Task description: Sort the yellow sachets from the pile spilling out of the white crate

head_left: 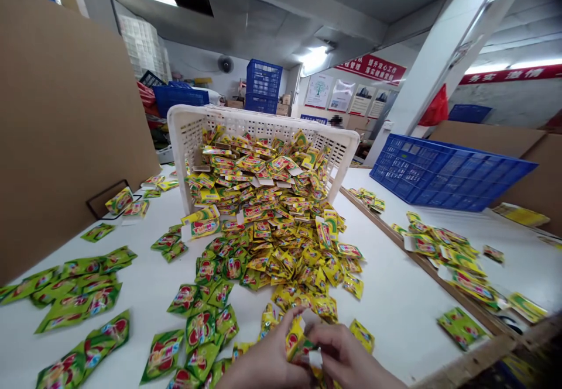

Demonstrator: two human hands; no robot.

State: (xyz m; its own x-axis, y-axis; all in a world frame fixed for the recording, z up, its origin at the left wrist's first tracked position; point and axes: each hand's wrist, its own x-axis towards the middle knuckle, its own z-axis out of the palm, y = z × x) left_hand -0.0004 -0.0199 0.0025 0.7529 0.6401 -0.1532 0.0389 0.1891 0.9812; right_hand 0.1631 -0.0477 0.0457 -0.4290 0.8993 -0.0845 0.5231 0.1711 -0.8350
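My left hand [263, 361] and my right hand [345, 357] sit close together at the bottom middle of the view, pinching a yellow-and-green foil sachet [296, 342] between their fingers. A large heap of yellow sachets [272, 243] spills across the white table [395, 319] from a tipped white plastic crate [263, 124]. Green sachets [199, 329] lie in loose rows just left of my hands. More green ones [74, 295] are laid out further left.
A tall cardboard sheet [61, 120] stands along the left side. A blue plastic crate [448, 172] lies on a neighbouring white table [518, 254] at the right, with more sachets [443, 254] scattered there. A wooden strip [421, 260] runs between the tables. Stacked crates stand behind.
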